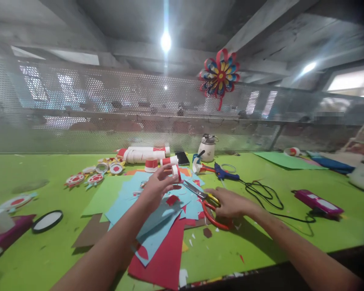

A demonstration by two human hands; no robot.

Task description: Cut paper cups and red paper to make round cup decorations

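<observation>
Between the fingertips of my left hand [159, 184] is a small red-and-white paper cup [176, 173], apparently cut down. My right hand [230, 201] grips a pair of scissors [198, 192] with red and yellow handles. The blades point left, their tips close to the cup's lower edge; whether they touch it I cannot tell. Beneath both hands lie light blue paper sheets [157, 228], a red sheet [164, 258] and red scraps. Just behind my left hand stands another red-and-white paper cup [151, 165].
A blue glue gun [226, 173] with a black cable lies right, near a purple power strip [318, 202]. Stacked paper cups [145, 155], a phone [182, 158] and a bottle [206, 147] line the back. Decorated paper discs [95, 179] and black-rimmed tape [47, 221] lie left.
</observation>
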